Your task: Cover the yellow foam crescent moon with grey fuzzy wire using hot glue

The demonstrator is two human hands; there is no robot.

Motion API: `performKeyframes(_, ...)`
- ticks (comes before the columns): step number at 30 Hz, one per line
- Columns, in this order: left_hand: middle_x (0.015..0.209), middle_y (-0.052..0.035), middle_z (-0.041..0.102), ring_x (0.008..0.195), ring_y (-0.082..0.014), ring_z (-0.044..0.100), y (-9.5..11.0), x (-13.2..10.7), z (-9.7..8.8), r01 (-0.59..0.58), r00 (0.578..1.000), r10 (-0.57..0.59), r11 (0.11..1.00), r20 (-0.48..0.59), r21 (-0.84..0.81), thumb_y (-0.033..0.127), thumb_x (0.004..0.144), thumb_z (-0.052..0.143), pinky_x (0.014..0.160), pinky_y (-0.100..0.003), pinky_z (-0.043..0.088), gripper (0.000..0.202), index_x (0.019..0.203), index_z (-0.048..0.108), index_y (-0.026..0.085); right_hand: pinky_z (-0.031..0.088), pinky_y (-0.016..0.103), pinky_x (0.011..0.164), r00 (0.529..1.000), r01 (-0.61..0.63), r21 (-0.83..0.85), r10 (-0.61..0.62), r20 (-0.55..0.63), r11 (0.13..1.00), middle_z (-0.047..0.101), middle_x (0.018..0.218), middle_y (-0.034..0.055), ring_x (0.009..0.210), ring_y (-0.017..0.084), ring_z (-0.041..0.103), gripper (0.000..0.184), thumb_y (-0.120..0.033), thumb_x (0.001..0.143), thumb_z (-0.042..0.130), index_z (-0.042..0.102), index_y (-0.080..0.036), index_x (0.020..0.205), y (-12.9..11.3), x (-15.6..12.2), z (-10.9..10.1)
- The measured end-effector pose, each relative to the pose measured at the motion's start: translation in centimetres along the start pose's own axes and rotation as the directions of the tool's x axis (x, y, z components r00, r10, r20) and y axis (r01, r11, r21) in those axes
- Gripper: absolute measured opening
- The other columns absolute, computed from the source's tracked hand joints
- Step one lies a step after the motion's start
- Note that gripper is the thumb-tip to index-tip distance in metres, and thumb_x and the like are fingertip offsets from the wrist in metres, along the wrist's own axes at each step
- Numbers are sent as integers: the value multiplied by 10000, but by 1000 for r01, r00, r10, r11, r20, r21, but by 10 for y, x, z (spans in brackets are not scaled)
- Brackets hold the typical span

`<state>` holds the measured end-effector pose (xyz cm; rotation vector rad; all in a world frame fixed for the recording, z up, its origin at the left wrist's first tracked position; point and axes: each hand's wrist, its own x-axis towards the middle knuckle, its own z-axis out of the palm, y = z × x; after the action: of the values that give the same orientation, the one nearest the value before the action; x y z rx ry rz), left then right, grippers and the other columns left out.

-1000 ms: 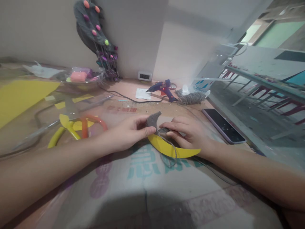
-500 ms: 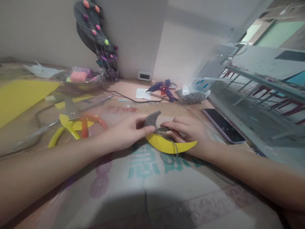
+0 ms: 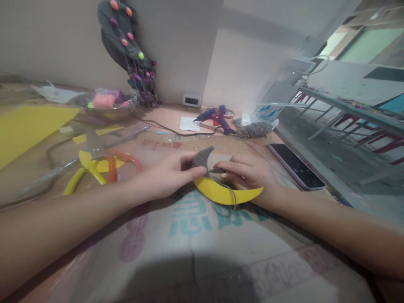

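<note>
A yellow crescent (image 3: 221,195) of paper or card lies tilted between my hands, its upper left end wound with gray yarn (image 3: 202,158). My left hand (image 3: 170,170) pinches it at the edge of the winding, thumb on top. The fingertips of my right hand (image 3: 252,170) are closed on gray yarn, right beside the winding. A dark, pointed bit shows at those fingertips, too small to make out fully. One loose loop of yarn hangs over the bare yellow part. The crescent's right tip comes close to my right palm.
Cardboard (image 3: 202,261) covers the table. Scissors (image 3: 110,166) with orange and yellow handles lie left, near a yellow sheet (image 3: 28,134). At the back are a blue glue gun (image 3: 217,118) and a gray yarn skein (image 3: 254,129). A phone (image 3: 296,166) lies by the right edge.
The crescent has shifted very slightly right and down at its bare tip. Both hands keep nearly the same place and grip.
</note>
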<state>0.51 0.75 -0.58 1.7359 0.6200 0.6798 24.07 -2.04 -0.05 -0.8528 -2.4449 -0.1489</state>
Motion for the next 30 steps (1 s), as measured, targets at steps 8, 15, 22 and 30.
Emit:
performKeyframes(8,1194,-64,691,1050,-223,634,-2,0,-1,-11,1000,11,1000,1,7,342,903,576,943,-375,492,341,1217,645,227,424,257,643,998,-59,70,60,-8,996,626,762,39,667,134,544,232,-314,965,502,653,-172,1070,-2,2,-1)
performKeyframes(15,1178,-52,696,1073,-221,625,0,-1,-1,-5,1000,5,1000,3,3,334,903,579,934,-349,486,316,1189,652,220,393,246,596,999,-37,54,37,-5,998,594,728,29,638,128,527,243,-317,964,503,667,-161,1055,-2,4,0)
performKeyframes(22,1133,-57,702,1061,-224,624,2,0,0,1,1000,-1,999,-8,38,344,904,575,917,-356,492,302,1153,655,194,387,244,585,1000,-6,28,7,-7,1000,589,722,25,640,126,527,211,-258,963,507,663,-153,1058,-1,5,0)
performKeyframes(30,1149,-62,697,1064,-223,626,0,0,-1,-12,1000,13,998,-15,61,350,904,566,929,-362,489,303,1148,656,195,366,253,572,999,30,-10,-31,-39,999,601,728,21,645,130,532,183,-241,953,525,667,-175,1049,0,4,-1)
